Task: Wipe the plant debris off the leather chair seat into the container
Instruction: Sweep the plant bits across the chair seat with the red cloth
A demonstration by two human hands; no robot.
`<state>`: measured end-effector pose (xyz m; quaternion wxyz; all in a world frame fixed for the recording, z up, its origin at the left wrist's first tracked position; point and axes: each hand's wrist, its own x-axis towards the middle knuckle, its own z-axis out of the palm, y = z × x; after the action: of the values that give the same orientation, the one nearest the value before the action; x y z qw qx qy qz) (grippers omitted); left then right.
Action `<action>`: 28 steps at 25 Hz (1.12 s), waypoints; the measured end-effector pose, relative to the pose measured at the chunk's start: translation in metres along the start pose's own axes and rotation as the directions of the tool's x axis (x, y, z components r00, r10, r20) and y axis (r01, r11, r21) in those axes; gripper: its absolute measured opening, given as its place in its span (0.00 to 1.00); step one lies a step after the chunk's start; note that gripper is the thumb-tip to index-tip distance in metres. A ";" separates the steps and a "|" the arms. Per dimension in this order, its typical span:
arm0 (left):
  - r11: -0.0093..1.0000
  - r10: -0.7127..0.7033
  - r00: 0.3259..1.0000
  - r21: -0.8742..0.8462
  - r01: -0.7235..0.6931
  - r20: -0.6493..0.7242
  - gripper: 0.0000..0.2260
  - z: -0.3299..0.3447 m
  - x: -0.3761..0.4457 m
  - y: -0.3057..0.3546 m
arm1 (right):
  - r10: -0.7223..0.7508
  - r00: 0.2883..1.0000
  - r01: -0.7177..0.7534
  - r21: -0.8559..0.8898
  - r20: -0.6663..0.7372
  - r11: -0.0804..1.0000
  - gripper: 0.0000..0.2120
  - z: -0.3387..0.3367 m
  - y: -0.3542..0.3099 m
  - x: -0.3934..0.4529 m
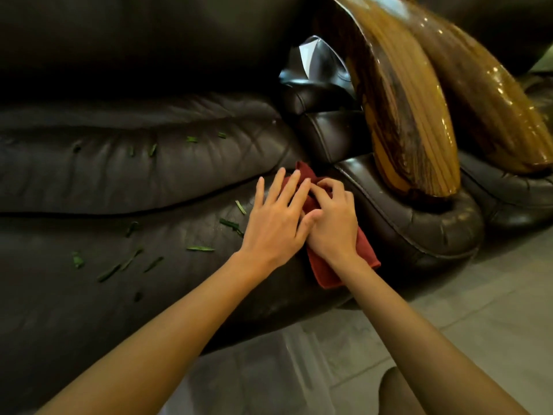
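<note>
A dark red cloth (327, 272) lies on the right side of the dark brown leather chair seat (89, 295). My right hand (332, 217) rests on the cloth with its fingers curled and pinching a fold. My left hand (276, 214) lies flat beside it, fingers spread, fingertips touching the cloth's far end. Several green leaf pieces (200, 248) are scattered over the seat left of my hands, and several more (191, 139) lie on the lower back cushion. A clear plastic container (269, 369) stands on the floor below the seat's front edge, partly hidden by my arms.
A glossy wooden armrest (413, 115) rises to the right of the seat over a padded leather arm (419, 217). A second chair's wooden arm (490, 100) stands further right. Pale tiled floor (478, 295) lies at the lower right.
</note>
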<state>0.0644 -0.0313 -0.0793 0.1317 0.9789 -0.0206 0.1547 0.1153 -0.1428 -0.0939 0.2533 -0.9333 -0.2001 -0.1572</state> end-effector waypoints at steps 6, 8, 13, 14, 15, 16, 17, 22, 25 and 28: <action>1.000 0.003 0.998 -0.013 -0.002 0.064 0.29 -0.019 -0.013 -0.026 | 0.031 0.981 -0.011 -0.106 0.190 0.994 0.28 0.008 -0.005 0.017; 1.000 -0.008 0.999 -0.009 0.009 0.050 0.28 -0.023 -0.019 -0.032 | 0.035 0.962 -0.004 -0.115 0.269 0.993 0.29 0.011 -0.006 0.025; 0.994 -0.109 0.993 0.009 0.108 0.054 0.27 -0.050 -0.023 -0.070 | -0.065 0.972 0.089 -0.098 0.225 0.991 0.23 0.018 -0.022 0.031; 0.992 -0.129 0.989 0.004 0.129 0.067 0.25 -0.054 -0.023 -0.076 | -0.095 0.968 0.118 -0.088 0.233 0.989 0.23 0.021 -0.028 0.032; 0.990 -0.140 0.987 -0.008 0.141 0.082 0.24 -0.054 -0.023 -0.078 | -0.128 0.960 0.151 -0.075 0.250 0.986 0.23 0.024 -0.034 0.033; 0.989 -0.146 0.985 -0.022 0.149 0.091 0.23 -0.054 -0.024 -0.077 | -0.167 0.946 0.187 -0.050 0.277 0.981 0.23 0.026 -0.041 0.034; 0.988 -0.147 0.985 -0.031 0.150 0.093 0.23 -0.052 -0.026 -0.074 | -0.209 0.929 0.224 -0.013 0.306 0.975 0.25 0.028 -0.048 0.036; 0.975 -0.211 0.976 -0.064 0.215 0.061 0.31 -0.055 -0.031 -0.080 | -0.312 0.902 0.302 0.081 0.298 0.950 0.17 0.032 -0.056 0.038; 0.965 -0.256 0.966 -0.044 0.257 0.028 0.31 -0.068 -0.029 -0.105 | -0.265 0.949 0.243 0.142 0.170 0.960 0.14 0.037 -0.053 0.043; 0.944 -0.331 0.941 -0.025 0.330 -0.067 0.28 -0.084 -0.038 -0.146 | -0.170 0.984 0.150 0.257 0.058 0.955 0.14 0.041 -0.054 0.062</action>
<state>0.0146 0.1321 -0.0507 0.1630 0.9616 0.1476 0.1644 0.1525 -0.0601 -0.0807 0.3478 -0.8799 -0.3032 -0.1131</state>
